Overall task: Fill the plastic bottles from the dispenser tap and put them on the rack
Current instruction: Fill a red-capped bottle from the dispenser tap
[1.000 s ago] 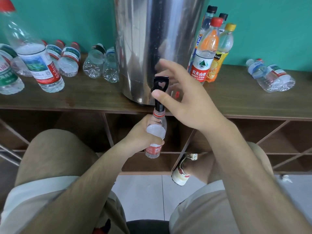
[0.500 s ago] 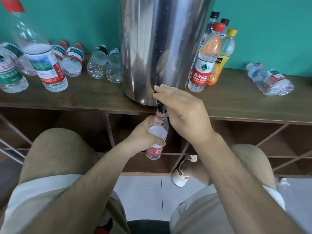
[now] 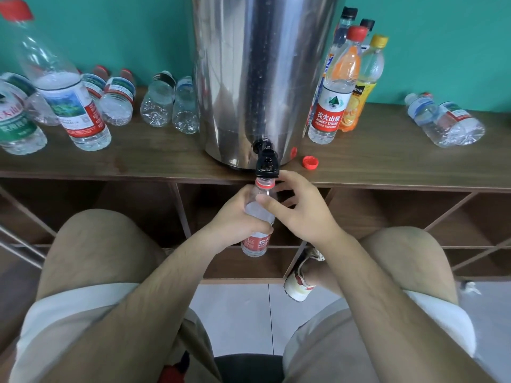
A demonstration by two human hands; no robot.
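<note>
Teal wall and wooden bench (image 3: 387, 161) behind, your water bottle (image 3: 255, 241) hangs upright at frame centre, long axis vertical, its mouth just under the black tap (image 3: 266, 164) of the steel dispenser (image 3: 249, 78). Your left hand (image 3: 235, 217) is wrapped round its body. Your right hand (image 3: 301, 211) sits just right of the neck, thumb on the shoulder; whether it truly grips can't be told. The red cap (image 3: 310, 162) lies on the bench, up and right, nearer your right hand.
</note>
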